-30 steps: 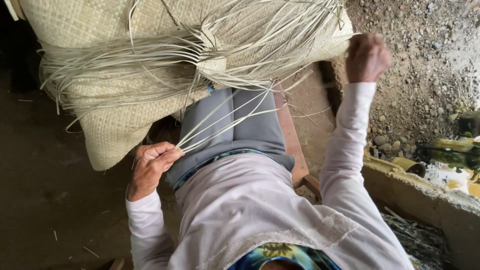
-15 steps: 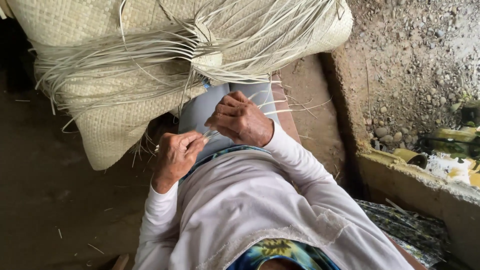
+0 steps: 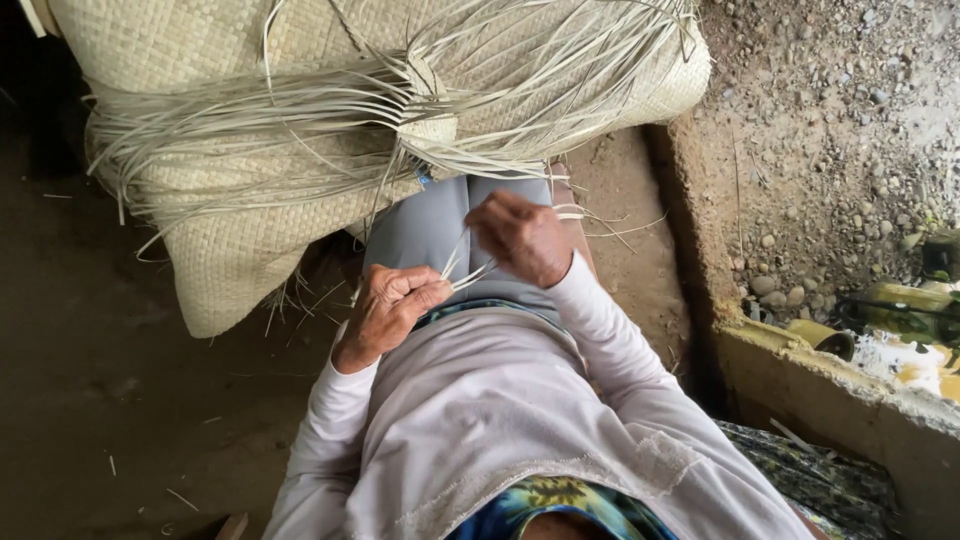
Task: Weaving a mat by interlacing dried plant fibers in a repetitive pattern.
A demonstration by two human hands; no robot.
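A: What has changed, seen from the head camera?

B: Little in the last half second. A second ago the right hand (image 3: 520,238) was raised far out; now it sits close to the left hand (image 3: 385,312) over the lap.

A: The fingers?

B: Both pinch thin straw strips (image 3: 462,272) trailing from the woven mat's (image 3: 300,110) lower edge.

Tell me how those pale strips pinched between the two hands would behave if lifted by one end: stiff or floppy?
Probably floppy and springy: the loose strips hanging from the woven mat curve and droop under their own weight. Likely very light, since the left hand and right hand hold the pinched strips with fingertips alone. Thin ones could kink or split if bent sharply.
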